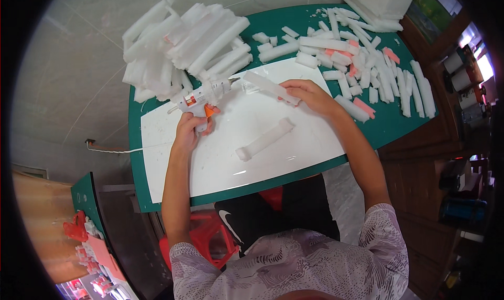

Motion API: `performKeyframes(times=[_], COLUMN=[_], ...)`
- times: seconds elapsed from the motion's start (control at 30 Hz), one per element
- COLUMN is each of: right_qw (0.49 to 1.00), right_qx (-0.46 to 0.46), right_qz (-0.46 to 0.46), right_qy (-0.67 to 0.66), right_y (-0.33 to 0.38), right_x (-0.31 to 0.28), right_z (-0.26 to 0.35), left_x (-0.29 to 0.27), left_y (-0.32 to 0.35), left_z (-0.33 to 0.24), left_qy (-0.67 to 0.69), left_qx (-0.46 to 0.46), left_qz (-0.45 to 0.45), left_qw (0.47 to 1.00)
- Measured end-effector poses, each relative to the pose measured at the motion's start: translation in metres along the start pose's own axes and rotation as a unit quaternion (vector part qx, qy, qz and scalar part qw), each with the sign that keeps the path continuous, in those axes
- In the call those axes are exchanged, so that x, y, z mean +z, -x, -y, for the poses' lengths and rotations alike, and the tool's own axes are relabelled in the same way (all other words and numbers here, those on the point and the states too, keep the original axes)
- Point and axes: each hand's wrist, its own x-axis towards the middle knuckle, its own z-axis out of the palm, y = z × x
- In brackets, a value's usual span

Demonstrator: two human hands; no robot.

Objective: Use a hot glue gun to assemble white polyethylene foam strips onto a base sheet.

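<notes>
My left hand is wrapped round the handle of a white hot glue gun with an orange trigger. Its dark nozzle points right, toward the end of a white foam strip. That strip is gripped at its right end by my right hand, above the white board. Whether the nozzle touches the strip I cannot tell. Below and between my hands, a second foam piece lies slanted on the board, with a small block at each end.
A tall heap of white foam strips stands at the back left of the green table. Loose white and pink foam pieces cover the right side. A white cord runs off the left edge. A red stool stands below.
</notes>
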Motion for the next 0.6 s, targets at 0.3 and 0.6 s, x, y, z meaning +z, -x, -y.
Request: performKeyframes(times=[0.3,0.6], right_qw=[0.996,0.991], right_qx=[0.044,0.042], right_qz=[0.038,0.058], right_qy=[-0.074,-0.117], right_y=[0.004,0.006], right_x=[0.006,0.005], right_z=[0.003,0.005], left_x=[0.011,0.01], left_y=[0.007,0.008], left_z=[-0.004,0.002], left_qy=[-0.007,-0.035], left_qx=[-0.004,-0.011], left_qz=[0.001,-0.018], left_qw=[1.0,0.999])
